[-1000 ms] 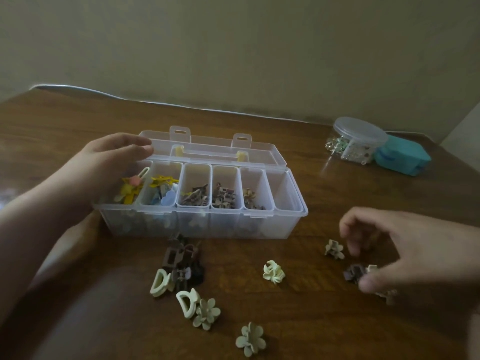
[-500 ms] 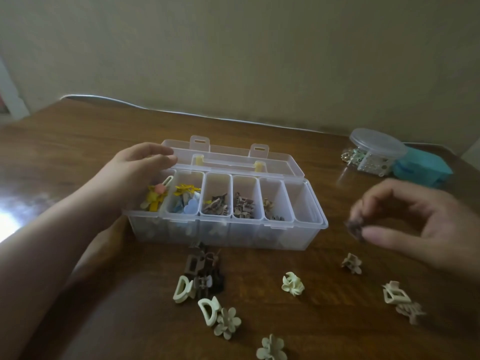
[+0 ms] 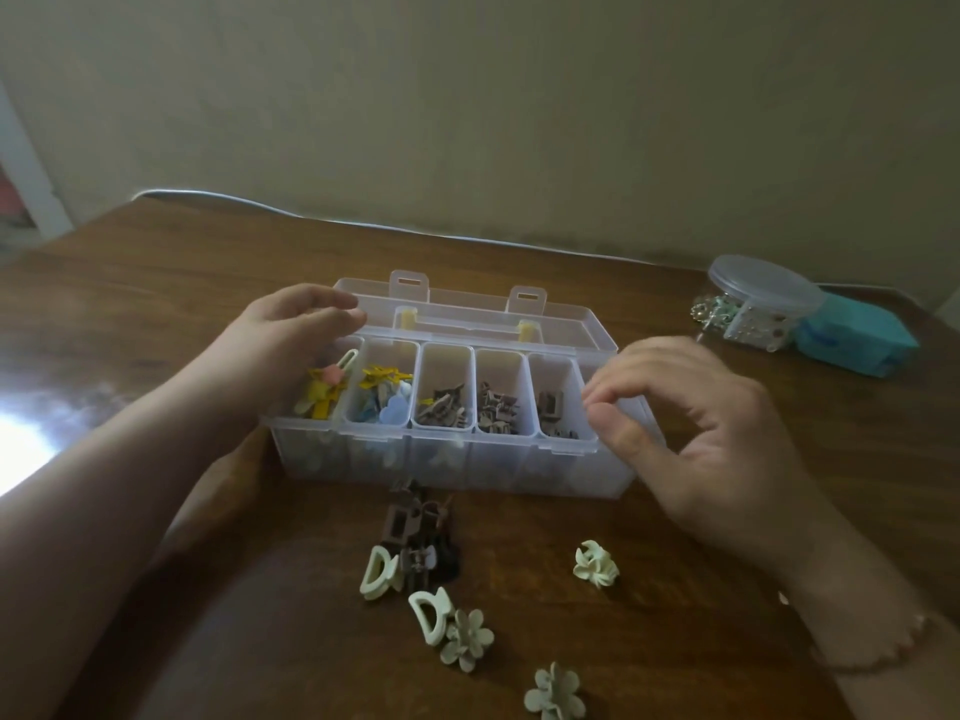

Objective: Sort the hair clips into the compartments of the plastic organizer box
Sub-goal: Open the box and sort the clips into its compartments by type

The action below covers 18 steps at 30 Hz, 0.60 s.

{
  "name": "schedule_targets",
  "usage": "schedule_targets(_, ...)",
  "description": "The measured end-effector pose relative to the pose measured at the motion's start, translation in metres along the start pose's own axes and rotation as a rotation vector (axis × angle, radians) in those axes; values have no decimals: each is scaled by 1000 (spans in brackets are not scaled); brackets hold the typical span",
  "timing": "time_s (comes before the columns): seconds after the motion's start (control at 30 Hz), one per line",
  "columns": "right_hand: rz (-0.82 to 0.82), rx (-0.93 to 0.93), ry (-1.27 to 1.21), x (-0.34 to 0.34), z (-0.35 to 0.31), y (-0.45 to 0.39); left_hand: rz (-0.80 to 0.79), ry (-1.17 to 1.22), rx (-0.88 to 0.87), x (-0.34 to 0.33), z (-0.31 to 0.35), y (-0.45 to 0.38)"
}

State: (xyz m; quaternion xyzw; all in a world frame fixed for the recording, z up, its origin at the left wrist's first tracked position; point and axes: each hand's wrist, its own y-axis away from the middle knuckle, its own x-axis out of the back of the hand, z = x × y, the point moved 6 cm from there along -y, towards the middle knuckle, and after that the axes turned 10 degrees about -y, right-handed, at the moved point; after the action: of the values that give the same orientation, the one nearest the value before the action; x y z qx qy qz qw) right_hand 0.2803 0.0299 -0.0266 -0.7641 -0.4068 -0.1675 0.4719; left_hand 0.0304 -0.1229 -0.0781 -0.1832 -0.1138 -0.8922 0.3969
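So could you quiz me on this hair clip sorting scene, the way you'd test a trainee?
1. True or false: the lid of the organizer box is shut.
2. Which compartment holds the light blue clip? A) second from the left B) fourth from the left C) fifth from the left
3. What stands right beside the teal box at the far right of the table?
Key: 1 false, it lies folded open behind the box. 2 A. 3 a clear round lidded tub.
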Motion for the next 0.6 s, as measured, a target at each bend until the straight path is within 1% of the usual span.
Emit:
schedule_targets(0.1,-44,-37,-50,-2,-4,6,5,-1,3,0,0,0)
schedule_targets(0.2,-122,-77,-32,-9,-2,9,4,-3,2,0,0,0)
schedule_targets(0.3,-162,-97,-21,-10,-2,8,2,-3,1,0,0,-1)
schedule_targets(0.43,-201,-79,110,-11,1,9,-3,-8,0,0,-1,-1)
schedule_targets(0.53,-186,-65,116,-2,2,8,9,-2,-11,0,0,-2)
schedule_targets(0.6,-109,-91,52,15,2,8,7,-4,-12,0,1,-1)
